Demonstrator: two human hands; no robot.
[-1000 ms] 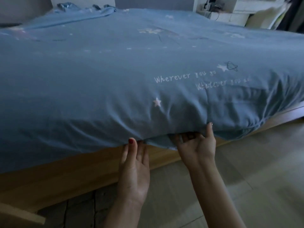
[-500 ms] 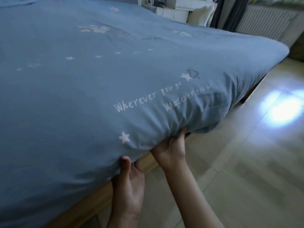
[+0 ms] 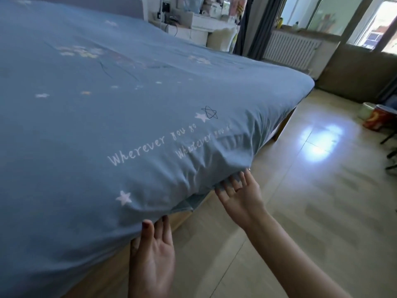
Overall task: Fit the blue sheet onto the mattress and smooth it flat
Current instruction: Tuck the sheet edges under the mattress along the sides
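The blue sheet (image 3: 129,100), printed with white stars and script, covers the whole mattress top and hangs over its near side. A loose flap of the hem (image 3: 189,204) droops at the lower edge between my hands. My left hand (image 3: 153,257) is palm up with straight fingers, its fingertips pushed under the sheet's lower edge. My right hand (image 3: 240,195) is also palm up, fingers spread and straight, touching the gathered hem under the mattress side. The mattress itself is hidden by the sheet.
A wooden bed frame (image 3: 103,274) runs below the sheet. Pale tiled floor (image 3: 311,201) lies to the right with a bright reflection. A radiator (image 3: 290,50) and window stand at the back, a cluttered white desk (image 3: 193,26) behind the bed, containers (image 3: 373,117) at far right.
The view swung right along the bed. My right hand has loosened from gripping the hem to spread straight fingers; both hands stay under the sheet's edge.
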